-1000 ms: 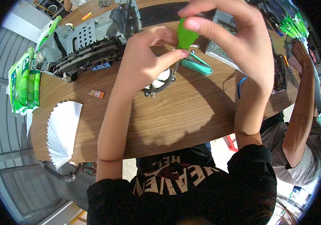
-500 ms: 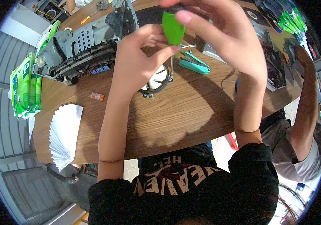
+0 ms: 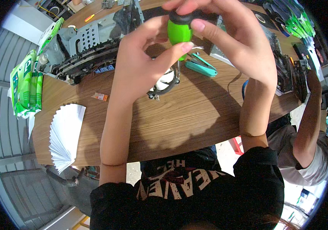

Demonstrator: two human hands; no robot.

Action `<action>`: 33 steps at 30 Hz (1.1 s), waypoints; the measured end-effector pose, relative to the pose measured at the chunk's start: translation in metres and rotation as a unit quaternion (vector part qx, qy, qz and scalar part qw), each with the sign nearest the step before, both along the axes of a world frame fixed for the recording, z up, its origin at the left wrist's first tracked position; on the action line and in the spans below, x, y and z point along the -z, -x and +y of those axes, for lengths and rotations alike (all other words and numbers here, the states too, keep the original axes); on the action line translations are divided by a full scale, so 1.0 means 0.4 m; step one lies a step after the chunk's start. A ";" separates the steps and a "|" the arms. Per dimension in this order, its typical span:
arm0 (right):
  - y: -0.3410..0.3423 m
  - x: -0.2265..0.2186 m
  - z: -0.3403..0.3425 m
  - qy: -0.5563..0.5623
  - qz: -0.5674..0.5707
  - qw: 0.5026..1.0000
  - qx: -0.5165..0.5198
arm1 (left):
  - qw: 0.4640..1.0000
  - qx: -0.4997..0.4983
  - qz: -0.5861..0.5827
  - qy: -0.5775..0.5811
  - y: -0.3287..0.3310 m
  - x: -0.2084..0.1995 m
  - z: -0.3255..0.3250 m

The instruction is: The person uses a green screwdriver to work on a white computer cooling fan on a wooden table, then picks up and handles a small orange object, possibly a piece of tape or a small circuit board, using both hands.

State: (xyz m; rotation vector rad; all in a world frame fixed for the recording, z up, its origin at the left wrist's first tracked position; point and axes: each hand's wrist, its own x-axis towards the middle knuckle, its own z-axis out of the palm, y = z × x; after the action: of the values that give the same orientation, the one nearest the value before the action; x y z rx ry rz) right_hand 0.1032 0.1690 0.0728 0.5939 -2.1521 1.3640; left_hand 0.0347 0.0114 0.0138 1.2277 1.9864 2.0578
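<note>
Up goes the left forearm, with the left hand partly covering the small white-bladed fan, thumb pressed across the lower handle of a green screwdriver, fingers curled behind: clamped on it! From the fan's right, elbow bent, the right hand arches over, thumb and fingers closed about the handle's black top. That screwdriver stands nearly upright, shaft running down at the fan's right rim; whether its tip touches, I can't tell. Right of the fan, a teal tool; well left, pleated white paper.
</note>
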 end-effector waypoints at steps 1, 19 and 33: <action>0.002 -0.002 0.004 -0.039 -0.002 0.999 0.032 | 0.998 -0.020 0.056 0.006 0.008 0.005 0.000; 0.040 0.047 0.047 0.038 0.016 0.999 0.011 | 0.983 -0.095 0.145 0.057 -0.003 0.006 0.000; 0.043 0.037 0.051 -0.045 0.076 0.996 -0.006 | 0.998 -0.018 0.051 0.021 -0.040 -0.030 0.004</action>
State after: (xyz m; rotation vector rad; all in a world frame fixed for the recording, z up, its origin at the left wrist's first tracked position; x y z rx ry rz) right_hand 0.0860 0.1895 0.0581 0.7224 -2.0971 1.1928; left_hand 0.0508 0.0130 0.0257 1.3240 2.0992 1.9959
